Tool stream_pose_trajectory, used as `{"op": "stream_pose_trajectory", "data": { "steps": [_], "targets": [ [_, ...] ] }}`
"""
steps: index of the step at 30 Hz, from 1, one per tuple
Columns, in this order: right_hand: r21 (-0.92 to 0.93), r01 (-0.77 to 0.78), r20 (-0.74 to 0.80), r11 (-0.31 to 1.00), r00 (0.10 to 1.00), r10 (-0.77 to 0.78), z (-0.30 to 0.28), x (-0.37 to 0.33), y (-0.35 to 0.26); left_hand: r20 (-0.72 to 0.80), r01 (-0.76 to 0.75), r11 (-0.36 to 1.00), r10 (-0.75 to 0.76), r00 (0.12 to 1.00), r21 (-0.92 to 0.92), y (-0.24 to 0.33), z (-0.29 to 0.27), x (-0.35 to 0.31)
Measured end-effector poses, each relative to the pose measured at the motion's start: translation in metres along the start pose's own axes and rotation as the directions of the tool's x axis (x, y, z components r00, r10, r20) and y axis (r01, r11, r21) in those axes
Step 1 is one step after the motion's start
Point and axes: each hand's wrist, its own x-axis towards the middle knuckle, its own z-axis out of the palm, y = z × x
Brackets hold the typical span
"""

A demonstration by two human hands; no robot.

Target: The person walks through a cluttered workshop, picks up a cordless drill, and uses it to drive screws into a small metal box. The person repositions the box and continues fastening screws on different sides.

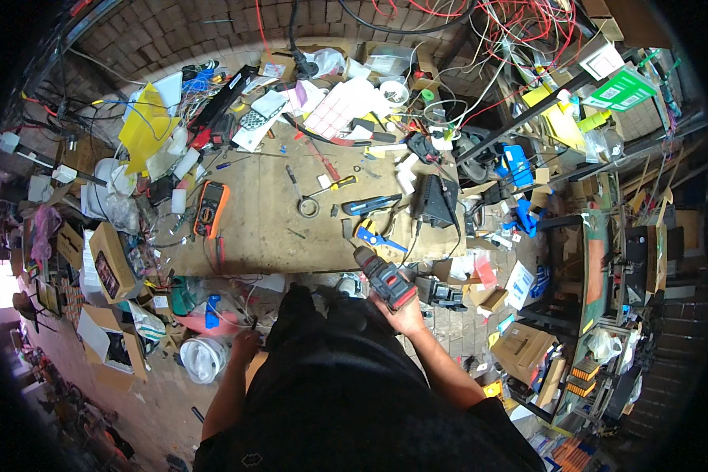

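Note:
My right hand [405,317] is closed round a red and grey cordless drill [387,280], held at the table's front edge. The drill's nose points up and to the left, over the table [259,228]. Beyond it lie a blue and yellow hand tool [379,237] and a blue utility knife [370,205]. My left hand [245,344] hangs low beside my leg with its fingers curled. A small dark tip shows above that hand, but I cannot make out what it is.
On the table are an orange multimeter [211,209], a tape roll [308,207], a yellow-handled screwdriver [334,186] and a black box with cables [436,201]. Papers and wires crowd the back. A white bucket [203,360] and cardboard boxes [521,351] stand on the floor.

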Motion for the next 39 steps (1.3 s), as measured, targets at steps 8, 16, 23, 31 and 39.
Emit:
{"op": "stream_pose_trajectory", "data": {
  "steps": [8, 16, 23, 31, 39],
  "targets": [
    [-0.082, -0.069, 0.004, 0.994, 0.998, 0.07, -0.001, -0.001, 0.001, -0.013, 0.06, 0.998, -0.06, 0.998, 0.034, 0.004, 0.001, -0.002],
    [-0.004, -0.143, -0.059, 0.99, 0.988, 0.142, -0.001, -0.007, 0.012, -0.02, 0.07, 0.993, -0.073, 0.997, -0.099, -0.016, 0.003, 0.003],
    [-0.156, -0.126, -0.026, 0.98, 0.992, 0.123, -0.002, -0.01, 0.04, -0.083, 0.056, 0.998, -0.054, 0.995, 0.016, -0.03, 0.009, 0.008],
    [-0.04, -0.273, -0.004, 0.961, 0.962, 0.274, 0.001, -0.008, 0.055, 0.013, -0.296, 0.926, 0.302, 0.953, 0.234, -0.044, 0.014, 0.018],
    [-0.091, -0.232, 0.086, 0.968, 0.967, 0.24, 0.002, 0.003, 0.034, -0.031, -0.232, 0.931, 0.25, 0.968, 0.281, 0.089, 0.037, -0.028]
  ]
}}
